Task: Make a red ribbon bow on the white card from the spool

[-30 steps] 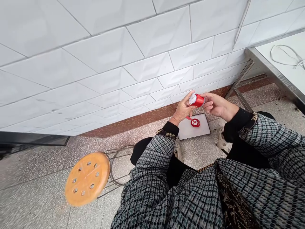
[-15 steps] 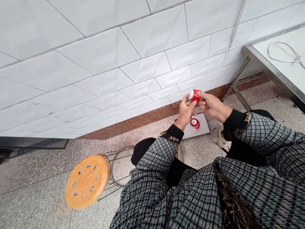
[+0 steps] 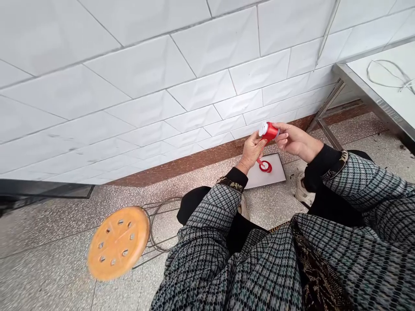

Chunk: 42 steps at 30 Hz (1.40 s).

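A red ribbon spool (image 3: 269, 132) with white ends is held up between my two hands, tilted. My left hand (image 3: 253, 150) is closed on its left side, the thumb pressed against the red ribbon. My right hand (image 3: 293, 139) grips the spool's right end with thumb and fingers. Below my left hand a strip of red ribbon hangs down. Under it, a red ring-shaped roll (image 3: 265, 166) lies on a white rectangular board or box lid (image 3: 277, 173) on the floor.
An orange round stool (image 3: 119, 243) with metal legs lies on its side at the lower left. A metal-framed table (image 3: 382, 93) with a loop of wire on it stands at the right. The white tiled wall (image 3: 207, 93) runs across the front.
The spool has turned so that its white end shows more. My right hand has shifted slightly right along it, its fingers now at the spool's right end.
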Available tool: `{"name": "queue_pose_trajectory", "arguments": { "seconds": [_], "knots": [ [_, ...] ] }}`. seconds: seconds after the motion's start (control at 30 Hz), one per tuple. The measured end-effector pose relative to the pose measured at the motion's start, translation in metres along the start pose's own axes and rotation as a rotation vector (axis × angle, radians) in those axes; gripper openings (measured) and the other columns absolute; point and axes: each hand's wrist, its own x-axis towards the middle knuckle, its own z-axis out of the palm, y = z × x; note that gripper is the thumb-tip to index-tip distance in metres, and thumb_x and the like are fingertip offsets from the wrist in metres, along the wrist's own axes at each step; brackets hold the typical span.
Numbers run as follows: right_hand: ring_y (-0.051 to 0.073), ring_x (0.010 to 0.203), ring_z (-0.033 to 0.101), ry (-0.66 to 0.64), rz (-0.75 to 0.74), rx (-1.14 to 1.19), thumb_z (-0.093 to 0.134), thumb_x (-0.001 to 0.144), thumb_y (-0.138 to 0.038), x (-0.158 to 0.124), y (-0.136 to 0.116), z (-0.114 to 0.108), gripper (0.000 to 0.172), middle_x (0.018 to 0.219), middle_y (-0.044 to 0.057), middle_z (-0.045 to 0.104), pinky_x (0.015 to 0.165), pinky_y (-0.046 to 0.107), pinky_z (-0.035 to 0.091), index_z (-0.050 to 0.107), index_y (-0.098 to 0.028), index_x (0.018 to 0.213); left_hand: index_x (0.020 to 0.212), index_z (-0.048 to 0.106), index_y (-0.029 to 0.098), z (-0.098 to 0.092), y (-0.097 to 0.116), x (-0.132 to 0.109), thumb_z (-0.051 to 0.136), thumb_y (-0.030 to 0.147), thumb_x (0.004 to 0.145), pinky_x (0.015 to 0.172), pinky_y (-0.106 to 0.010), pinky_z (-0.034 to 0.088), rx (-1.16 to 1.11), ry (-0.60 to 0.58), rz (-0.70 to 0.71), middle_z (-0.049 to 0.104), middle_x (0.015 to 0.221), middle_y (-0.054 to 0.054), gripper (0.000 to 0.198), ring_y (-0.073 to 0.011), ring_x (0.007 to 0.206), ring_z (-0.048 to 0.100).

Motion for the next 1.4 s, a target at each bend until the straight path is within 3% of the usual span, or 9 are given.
{"name": "queue_pose_trajectory", "arguments": {
  "seconds": [0.07, 0.2, 0.33, 0.5, 0.73, 0.97, 1.1, 1.27, 1.4],
  "knots": [
    [0.0, 0.031, 0.03, -0.002, 0.04, -0.004, 0.055, 0.107, -0.015, 0.0, 0.002, -0.003, 0.018, 0.054, -0.007, 0.05, 0.031, 0.008, 0.025, 0.061, -0.016, 0.09, 0.147, 0.058, 0.024, -0.005, 0.006, 0.001, 0.095, 0.044, 0.071, 0.037, -0.019, 0.031, 0.018, -0.013, 0.009, 0.055, 0.056, 0.01, 0.087, -0.0055, 0.034, 0.04],
    [0.001, 0.032, 0.029, -0.082, 0.11, -0.063, 0.064, 0.102, -0.017, 0.003, 0.004, -0.016, 0.015, 0.054, -0.007, 0.049, 0.03, 0.008, 0.027, 0.061, -0.016, 0.088, 0.147, 0.061, 0.027, -0.013, 0.021, 0.002, 0.098, 0.03, 0.062, 0.04, -0.019, 0.04, 0.075, -0.117, 0.004, 0.061, 0.06, 0.008, 0.092, -0.0077, 0.039, 0.049],
    [0.001, 0.033, 0.027, -0.148, 0.183, -0.119, 0.071, 0.097, -0.019, 0.003, 0.003, -0.026, 0.017, 0.052, -0.008, 0.046, 0.03, 0.008, 0.026, 0.06, -0.015, 0.084, 0.137, 0.066, 0.02, -0.013, 0.029, -0.002, 0.099, 0.031, 0.057, 0.044, -0.021, 0.047, 0.098, -0.216, -0.023, 0.069, 0.072, 0.004, 0.087, -0.0083, 0.043, 0.054],
    [0.001, 0.034, 0.026, -0.116, 0.209, -0.058, 0.066, 0.104, -0.022, -0.006, 0.002, -0.024, 0.018, 0.05, -0.011, 0.041, 0.031, 0.007, 0.028, 0.062, -0.016, 0.087, 0.123, 0.069, 0.017, -0.005, 0.025, -0.005, 0.102, 0.041, 0.054, 0.041, -0.022, 0.045, 0.014, -0.191, -0.035, 0.071, 0.079, 0.001, 0.081, -0.008, 0.043, 0.054],
    [0.003, 0.04, 0.047, -0.098, -0.214, -0.153, 0.081, 0.096, -0.024, -0.008, 0.032, -0.012, 0.018, 0.064, -0.005, 0.062, 0.039, 0.012, 0.042, 0.066, -0.017, 0.088, 0.117, 0.065, 0.02, 0.013, 0.005, -0.006, 0.097, 0.056, 0.061, 0.039, -0.021, 0.042, -0.179, -0.019, -0.004, 0.035, 0.05, 0.016, 0.075, -0.0039, 0.039, 0.027],
    [0.001, 0.038, 0.04, 0.096, -0.467, -0.162, 0.066, 0.099, -0.006, 0.004, 0.014, -0.011, 0.023, 0.059, -0.004, 0.059, 0.035, 0.011, 0.03, 0.063, -0.013, 0.077, 0.091, 0.065, 0.017, 0.032, -0.005, -0.013, 0.087, 0.067, 0.069, 0.044, -0.022, 0.044, -0.082, 0.091, -0.018, 0.049, 0.06, 0.01, 0.059, -0.0028, 0.042, 0.034],
    [0.0, 0.036, 0.036, 0.071, -0.319, -0.069, 0.061, 0.103, -0.007, 0.007, -0.004, -0.014, 0.018, 0.059, -0.005, 0.058, 0.033, 0.008, 0.028, 0.064, -0.013, 0.087, 0.08, 0.059, 0.017, 0.025, -0.003, -0.013, 0.086, 0.066, 0.073, 0.056, -0.022, 0.05, -0.042, -0.003, 0.042, 0.057, 0.067, 0.006, 0.055, -0.0057, 0.054, 0.052],
    [-0.001, 0.032, 0.034, 0.042, -0.189, 0.02, 0.051, 0.11, -0.009, 0.004, -0.005, -0.011, 0.023, 0.057, -0.006, 0.056, 0.031, 0.007, 0.026, 0.061, -0.014, 0.09, 0.086, 0.059, 0.019, 0.018, -0.005, -0.013, 0.078, 0.066, 0.082, 0.047, -0.021, 0.029, -0.008, -0.06, 0.055, 0.044, 0.057, 0.01, 0.051, -0.0054, 0.047, 0.034],
    [0.0, 0.03, 0.032, 0.049, -0.095, 0.057, 0.049, 0.111, -0.012, -0.001, -0.006, -0.007, 0.023, 0.05, -0.009, 0.046, 0.031, 0.007, 0.025, 0.058, -0.017, 0.09, 0.087, 0.062, 0.017, 0.014, -0.015, -0.008, 0.076, 0.063, 0.085, 0.057, -0.022, 0.034, 0.188, -0.02, 0.163, 0.051, 0.065, 0.006, 0.048, -0.0075, 0.059, 0.041]
  ]
}}
